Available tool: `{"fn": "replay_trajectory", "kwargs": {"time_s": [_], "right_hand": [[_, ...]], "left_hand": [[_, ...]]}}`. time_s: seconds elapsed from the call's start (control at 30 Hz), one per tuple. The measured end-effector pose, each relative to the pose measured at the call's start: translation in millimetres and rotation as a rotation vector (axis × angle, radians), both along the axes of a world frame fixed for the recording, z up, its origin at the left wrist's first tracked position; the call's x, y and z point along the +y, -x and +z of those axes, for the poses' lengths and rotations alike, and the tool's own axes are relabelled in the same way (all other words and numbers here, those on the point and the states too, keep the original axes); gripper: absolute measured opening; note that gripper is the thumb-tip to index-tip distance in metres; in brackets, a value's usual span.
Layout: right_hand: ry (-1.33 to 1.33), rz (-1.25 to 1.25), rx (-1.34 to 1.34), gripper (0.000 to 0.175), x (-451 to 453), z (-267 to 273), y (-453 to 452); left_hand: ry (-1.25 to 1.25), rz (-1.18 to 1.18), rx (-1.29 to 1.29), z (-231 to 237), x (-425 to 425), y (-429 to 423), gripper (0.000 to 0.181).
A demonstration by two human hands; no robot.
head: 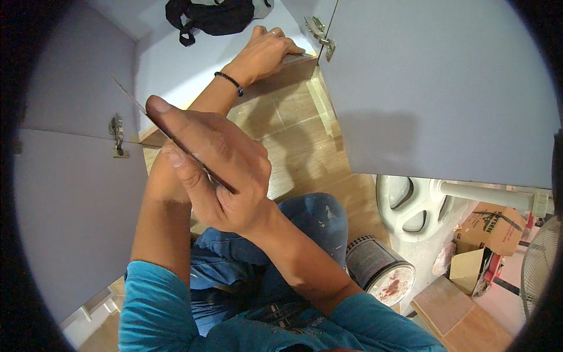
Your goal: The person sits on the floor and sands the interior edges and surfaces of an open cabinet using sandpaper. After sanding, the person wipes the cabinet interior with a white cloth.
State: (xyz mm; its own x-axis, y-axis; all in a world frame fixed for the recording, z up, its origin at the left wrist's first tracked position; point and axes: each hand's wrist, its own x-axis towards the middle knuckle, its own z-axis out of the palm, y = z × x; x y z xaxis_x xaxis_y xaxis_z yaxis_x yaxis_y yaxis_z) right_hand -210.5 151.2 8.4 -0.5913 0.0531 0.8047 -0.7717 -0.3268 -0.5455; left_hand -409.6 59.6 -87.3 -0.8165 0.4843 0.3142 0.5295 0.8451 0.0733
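Observation:
My right hand (224,163) is raised in the middle of the view, pinching a thin flat blade (180,143) between thumb and fingers. The blade is seen nearly edge-on, and it may be a scraper. My left hand (266,53), with a beaded bracelet at the wrist, reaches past it to the cabinet floor panel (171,70). Its fingertips rest at the right end of the panel's front edge (286,75), beside a thin greyish strip (303,55). Whether the fingers grip that strip is hidden.
Cabinet doors stand open at left (74,211) and right (440,88), on metal hinges (322,39). A black fabric item (220,17) lies inside. Near my knee are a paint bucket (380,268) and a white fan base (413,211). Cardboard boxes (490,226) sit farther right.

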Motion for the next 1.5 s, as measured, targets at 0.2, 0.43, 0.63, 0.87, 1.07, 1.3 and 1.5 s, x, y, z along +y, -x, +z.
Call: {"fn": "replay_trajectory", "kwargs": {"time_s": [0.2, 0.43, 0.63, 0.87, 1.07, 1.3, 1.5], "right_hand": [[-0.017, -0.029, -0.003, 0.036, 5.0, -4.9, 6.7], [0.005, 0.01, -0.007, 0.035, 2.5, 1.9, 2.3], [0.001, -0.014, -0.015, 0.036, 3.3, -0.7, 5.4], [0.007, -0.02, -0.072, 0.043, -5.0, -5.8, -0.2], [-0.012, -0.012, -0.053, 0.041, -1.6, -3.5, 1.7], [-0.051, -0.008, -0.03, 0.037, 1.3, -2.4, 2.9], [-0.038, 0.003, -0.053, 0.037, 0.7, -2.4, 1.4]], "left_hand": [[0.042, -0.061, -0.033, -5.4, 17.9, 17.7, 0.041], [0.09, -0.055, -0.042, -5.0, 10.9, 21.9, 0.039], [0.011, -0.112, -0.214, 15.2, 14.0, 23.3, 0.029], [0.127, -0.07, -0.167, 10.0, 9.5, 22.0, 0.037], [0.204, -0.036, -0.317, 37.3, 7.7, 9.1, 0.029], [0.16, -0.064, -0.236, 15.1, -15.1, 6.1, 0.038], [0.154, -0.07, -0.207, 8.1, -31.0, -7.0, 0.035]]}}
